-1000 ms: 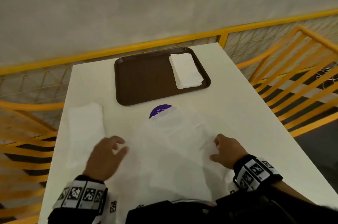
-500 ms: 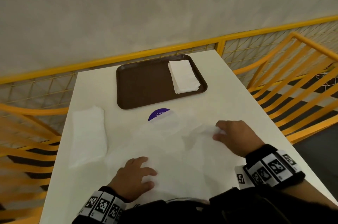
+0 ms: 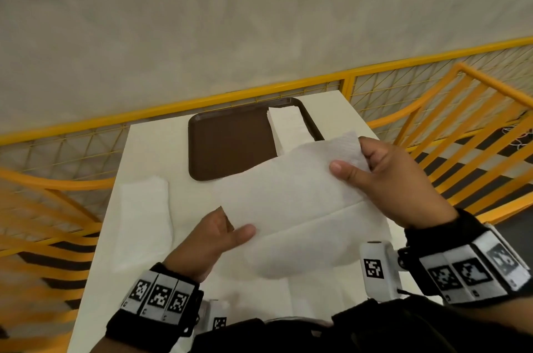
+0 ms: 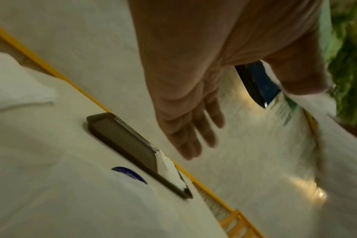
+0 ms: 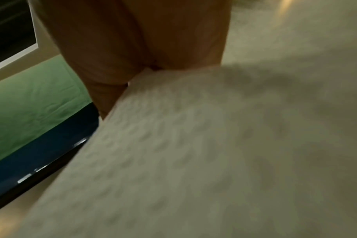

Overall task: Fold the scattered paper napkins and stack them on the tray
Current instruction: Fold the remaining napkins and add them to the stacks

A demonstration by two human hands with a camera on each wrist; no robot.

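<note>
Napkin (image 3: 294,194) up off the table, folding step underway: right hand (image 3: 403,179) pinches its far corner, left hand (image 3: 213,237) pinches the near edge. Beyond both hands, the tray (image 3: 230,148) holds 1 stack (image 3: 288,127). Next move, I'd say: bring edges together squarely.

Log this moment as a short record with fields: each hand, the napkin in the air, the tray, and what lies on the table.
left hand: pinches the held napkin's near left corner
right hand: pinches its far right corner
held napkin: lifted above the table, creased across
tray: brown, at the far end of the table
napkin stack: folded, on the tray's right side
loose napkin: flat on the table, left
</note>
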